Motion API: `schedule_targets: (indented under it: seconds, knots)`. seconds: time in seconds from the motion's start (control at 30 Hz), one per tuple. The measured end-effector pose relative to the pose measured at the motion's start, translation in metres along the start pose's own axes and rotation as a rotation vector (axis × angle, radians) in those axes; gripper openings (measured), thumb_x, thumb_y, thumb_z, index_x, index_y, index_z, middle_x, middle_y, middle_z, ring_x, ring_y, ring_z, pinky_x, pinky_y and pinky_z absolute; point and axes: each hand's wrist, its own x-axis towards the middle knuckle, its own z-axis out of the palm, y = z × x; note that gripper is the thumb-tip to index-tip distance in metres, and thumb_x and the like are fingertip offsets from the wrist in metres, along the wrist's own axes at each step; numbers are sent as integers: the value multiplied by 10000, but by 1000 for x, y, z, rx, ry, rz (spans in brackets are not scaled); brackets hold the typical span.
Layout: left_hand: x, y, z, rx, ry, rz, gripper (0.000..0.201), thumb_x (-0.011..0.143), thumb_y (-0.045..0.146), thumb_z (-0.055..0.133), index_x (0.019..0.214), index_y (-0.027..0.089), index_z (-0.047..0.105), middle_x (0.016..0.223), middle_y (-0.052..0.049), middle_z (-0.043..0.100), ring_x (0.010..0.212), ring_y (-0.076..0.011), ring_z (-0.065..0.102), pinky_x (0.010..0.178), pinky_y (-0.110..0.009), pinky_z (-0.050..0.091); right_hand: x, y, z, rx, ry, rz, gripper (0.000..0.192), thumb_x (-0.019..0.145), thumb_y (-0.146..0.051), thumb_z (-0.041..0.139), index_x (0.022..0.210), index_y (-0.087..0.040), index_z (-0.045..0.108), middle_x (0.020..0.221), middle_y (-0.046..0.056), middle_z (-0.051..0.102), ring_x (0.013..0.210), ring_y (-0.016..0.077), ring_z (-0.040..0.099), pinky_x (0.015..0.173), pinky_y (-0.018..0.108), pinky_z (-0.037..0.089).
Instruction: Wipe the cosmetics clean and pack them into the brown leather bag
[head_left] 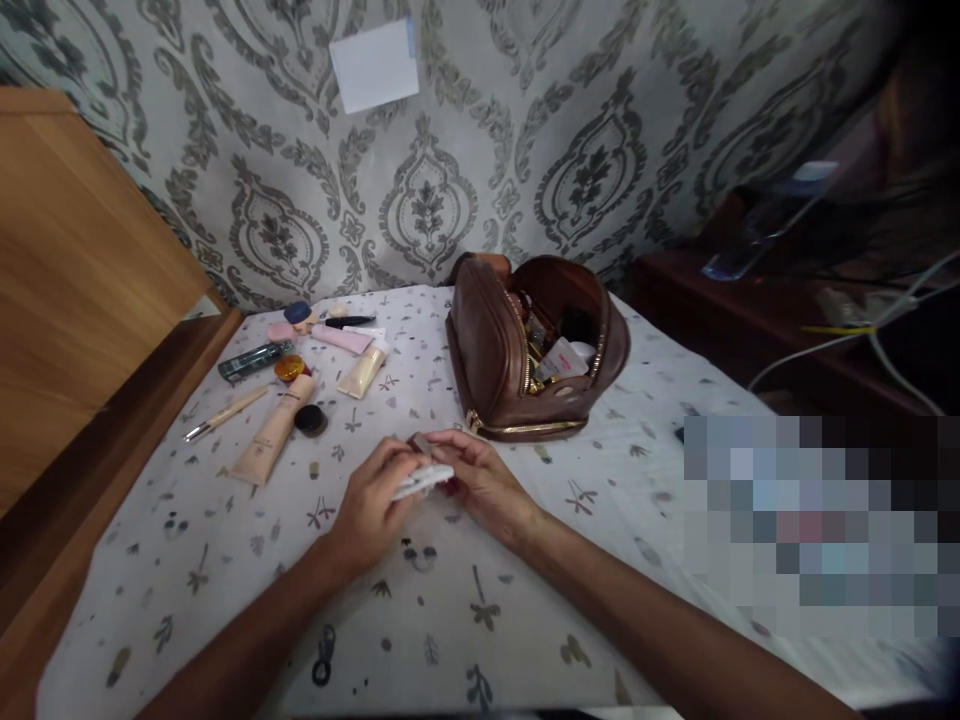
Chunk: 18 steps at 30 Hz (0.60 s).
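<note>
Left hand (pixel 373 500) and right hand (pixel 480 478), fingers closed together on small white compact (pixel 422 481), just before open brown pouch (pixel 525 350).

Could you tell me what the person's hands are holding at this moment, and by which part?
Both hands hold one small white item over the table: the left hand at its left end, the right hand at its right end. What it is cannot be told.

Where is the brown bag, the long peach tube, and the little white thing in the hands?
brown bag (pixel 491 350), head view, on its leather side panel.
long peach tube (pixel 271 432), head view, on the middle of its body.
little white thing (pixel 424 481), head view, on the part showing between the two hands.
</note>
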Motion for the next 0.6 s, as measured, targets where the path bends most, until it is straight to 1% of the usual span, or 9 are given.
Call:
schedule_targets:
  seconds: [0.07,0.13,0.2,0.27,0.37,0.43,0.47,0.5,0.6]
  knots:
    - [4,0,-3,20,77,-89,153,918,184,506,1020,214,615,937,-47,617,889,-193,613,782,-292,498,-2,3,2,-18,-31,3,324,638,-377,877,875,-200,745,699,-28,658,584,83,516,577,229,419]
    - [7,-1,-6,38,139,-185,110,913,234,537,1000,210,598,915,-35,624,858,-192,606,763,-289,484,-3,4,4,-20,-42,30,312,629,-373,880,850,-199,747,754,-16,677,635,89,549,611,230,451]
    - [9,-2,-8,41,185,-268,116,899,274,564,991,205,581,899,-24,628,825,-187,596,748,-286,471,-4,3,6,-23,-28,55,326,593,-332,901,847,-200,746,816,-9,695,713,100,595,646,225,478]
    - [9,-3,-10,25,221,-314,122,895,299,568,972,204,566,890,-16,625,817,-185,588,746,-284,463,-5,2,7,-25,-18,67,376,543,-283,924,864,-202,745,856,-9,702,784,115,632,692,231,507]
    - [9,-4,-11,16,254,-301,98,905,298,551,932,204,552,878,-10,600,825,-183,575,749,-281,453,-7,0,8,-9,-43,86,407,526,-284,931,872,-183,743,873,4,713,830,140,668,798,279,535]
    - [8,-3,-11,31,258,-260,71,910,274,547,913,202,551,866,-7,578,819,-176,564,746,-278,447,-7,0,8,13,-68,93,391,545,-298,925,867,-170,742,870,16,720,836,147,677,856,305,528]
    - [8,-2,-10,44,254,-234,59,912,260,547,906,202,554,857,-6,568,813,-173,559,742,-276,444,-7,0,8,27,-73,90,377,555,-298,921,861,-169,742,860,16,720,822,144,674,857,310,524]
    - [7,-1,-9,55,243,-205,45,914,245,547,906,203,559,851,-5,561,810,-171,556,739,-276,443,-6,1,7,40,-76,83,363,566,-293,916,859,-170,741,838,11,717,786,134,662,830,304,522]
    - [4,3,-2,61,176,-102,50,918,202,532,939,207,578,873,-18,572,833,-176,570,749,-283,457,-3,1,5,68,-58,47,339,578,-260,902,867,-180,744,756,-13,696,653,99,587,665,257,477]
